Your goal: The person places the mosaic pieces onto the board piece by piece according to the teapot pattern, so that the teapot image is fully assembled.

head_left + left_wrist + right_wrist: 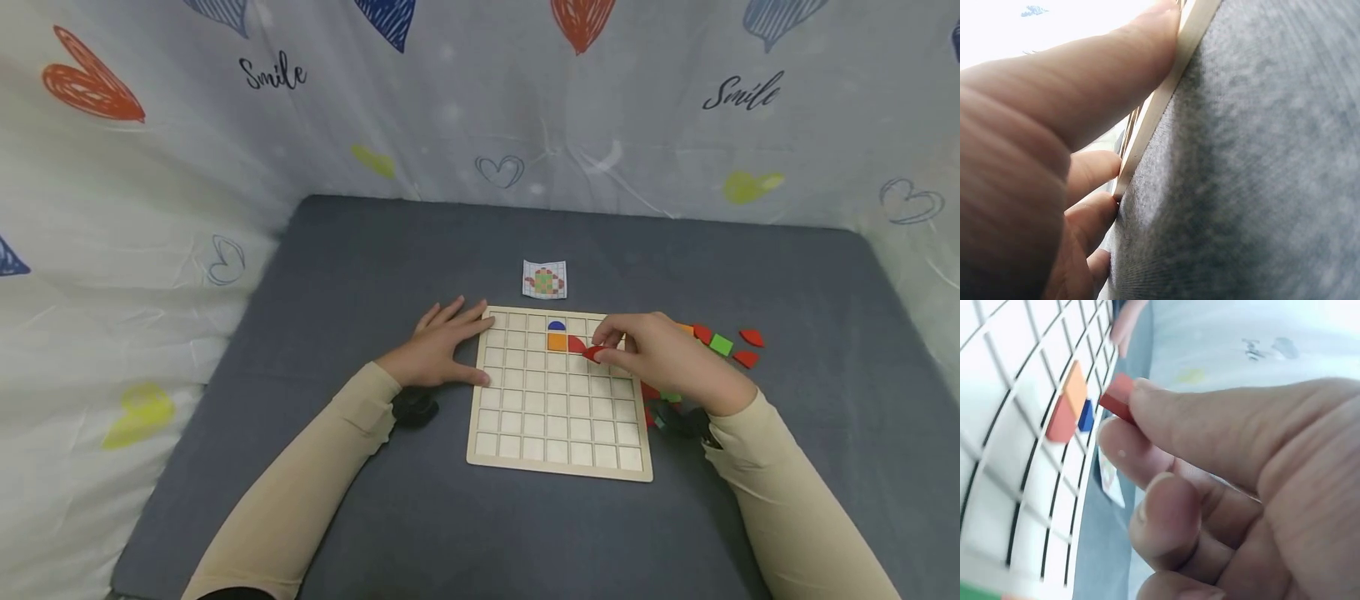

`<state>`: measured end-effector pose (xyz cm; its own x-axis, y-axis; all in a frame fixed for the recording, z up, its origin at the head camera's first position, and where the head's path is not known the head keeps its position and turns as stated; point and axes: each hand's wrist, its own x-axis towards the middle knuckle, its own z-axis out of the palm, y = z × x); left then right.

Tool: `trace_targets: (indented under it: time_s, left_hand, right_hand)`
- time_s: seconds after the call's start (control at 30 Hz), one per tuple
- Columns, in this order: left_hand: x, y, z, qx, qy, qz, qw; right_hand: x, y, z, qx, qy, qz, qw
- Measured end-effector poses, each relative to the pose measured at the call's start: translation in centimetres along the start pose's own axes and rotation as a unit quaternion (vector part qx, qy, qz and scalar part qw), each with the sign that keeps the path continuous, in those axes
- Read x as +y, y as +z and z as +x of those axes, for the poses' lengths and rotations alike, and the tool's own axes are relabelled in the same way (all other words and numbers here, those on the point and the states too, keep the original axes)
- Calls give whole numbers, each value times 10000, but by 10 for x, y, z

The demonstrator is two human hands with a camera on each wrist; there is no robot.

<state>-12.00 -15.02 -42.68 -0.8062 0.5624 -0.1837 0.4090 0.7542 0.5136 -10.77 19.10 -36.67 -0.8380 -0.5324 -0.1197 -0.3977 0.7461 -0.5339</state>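
Note:
A pale wooden grid board (521, 450) lies on the dark grey table. Set in its upper cells are a blue half-round tile (557, 326), an orange square tile (557, 342) just below it, and a red rounded tile (576, 344) to the right of the orange one. My right hand (667, 354) pinches another red tile (1119, 397) between thumb and forefinger, close over the board beside the placed red one. With fingers spread, my left hand (438, 346) rests at the board's left edge, thumb and fingertips on the frame (1166, 87).
Beyond the board lies a small printed card (545, 280) with a coloured grid pattern. To the right are loose tiles, among them a green square (721, 344) and red pieces (746, 359); some are partly hidden by my right hand and wrist. A patterned curtain (450, 108) hangs behind the table.

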Motion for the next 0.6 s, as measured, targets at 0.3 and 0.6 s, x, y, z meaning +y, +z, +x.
trace_targets:
  time_s: [0.3,0.6]
  left_hand:
    - [1,1,1,1,30,-11,10000]
    - [-3,1,0,-8,42,-15,10000]
  right_hand:
    - [-9,6,30,37,-322,228,9992]
    - [-14,8,56,-68,-393,402,9984]
